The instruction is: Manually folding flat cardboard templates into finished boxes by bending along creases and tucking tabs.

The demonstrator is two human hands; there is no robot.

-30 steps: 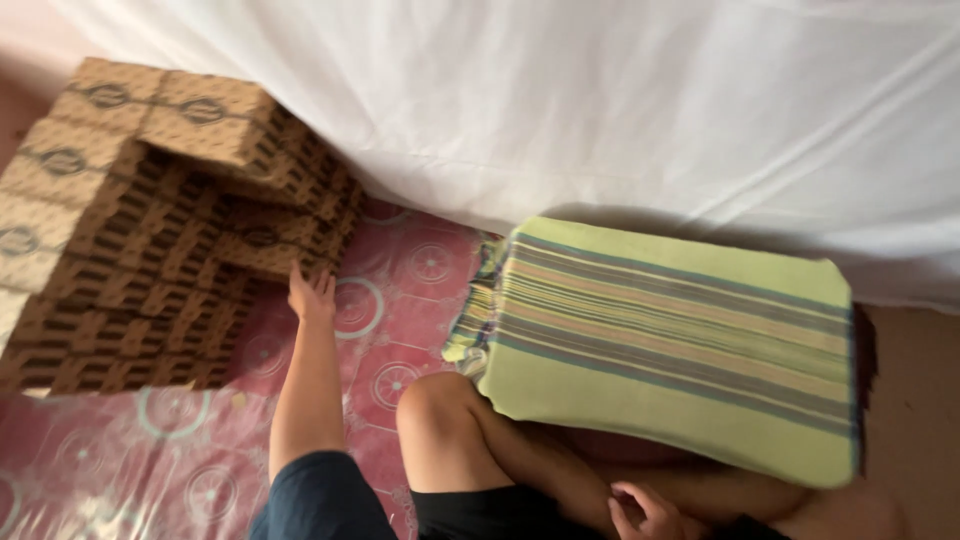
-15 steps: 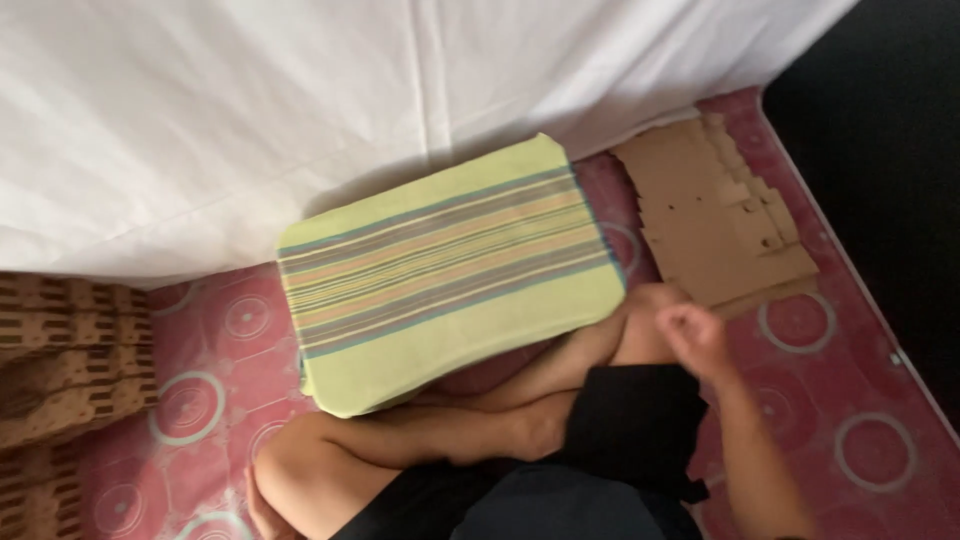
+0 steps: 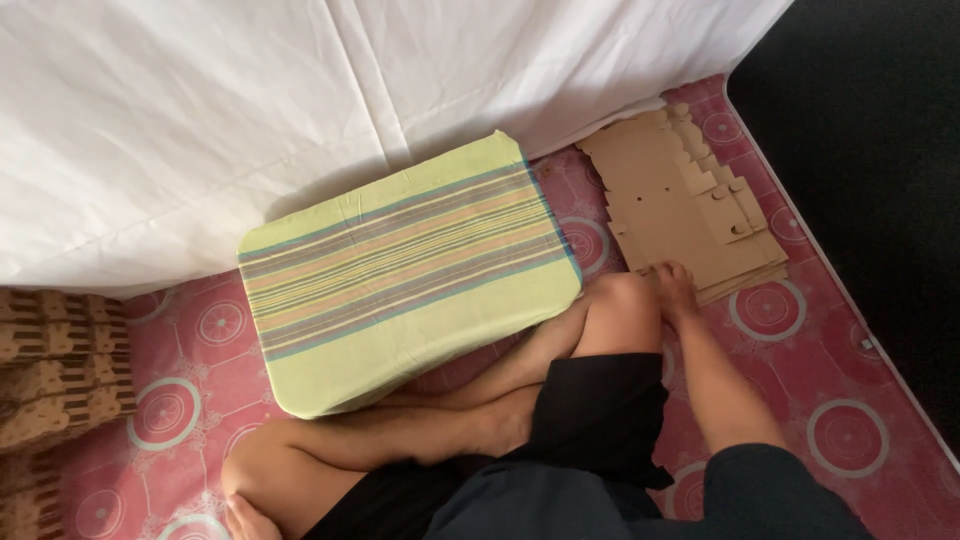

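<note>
Right hand (image 3: 675, 285), fingers spread flat, presses the stack of flat brown die-cut cardboard sheets (image 3: 680, 205) at two o'clock; several could slide together.

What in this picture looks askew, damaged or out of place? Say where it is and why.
Nothing is damaged or spilled. The stack of flat cardboard cut-outs under the right hand is unevenly fanned, edges stepped rather than flush. The striped cushion lies at an angle to the white sheet.
</note>
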